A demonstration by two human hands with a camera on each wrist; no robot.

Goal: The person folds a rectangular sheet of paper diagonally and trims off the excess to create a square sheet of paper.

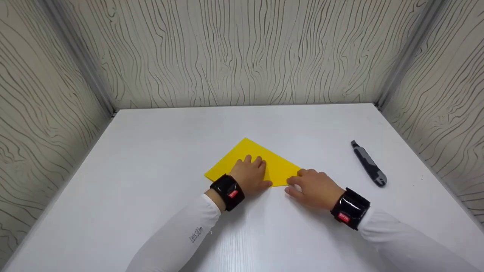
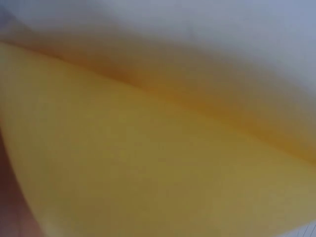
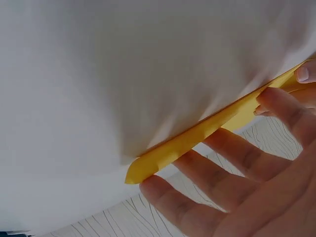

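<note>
A yellow sheet of paper [image 1: 281, 166], folded into a roughly triangular shape, lies on the white table. My left hand [image 1: 250, 175] rests on its near middle, fingers spread forward and thumb by the near edge. At the sheet's right corner, my right hand [image 1: 314, 188] touches the paper with its fingertips, while its thumb lies on the table side of the edge. The right wrist view shows extended fingers [image 3: 197, 175] along the thin edge of the yellow paper [image 3: 163, 155]. Blurred yellow paper [image 2: 158, 163] fills most of the left wrist view.
A grey and black utility knife [image 1: 368, 163] lies on the table [image 1: 151, 151] to the right of my right hand. Wood-grain patterned panels [image 1: 227, 53] stand behind and at both sides of the table.
</note>
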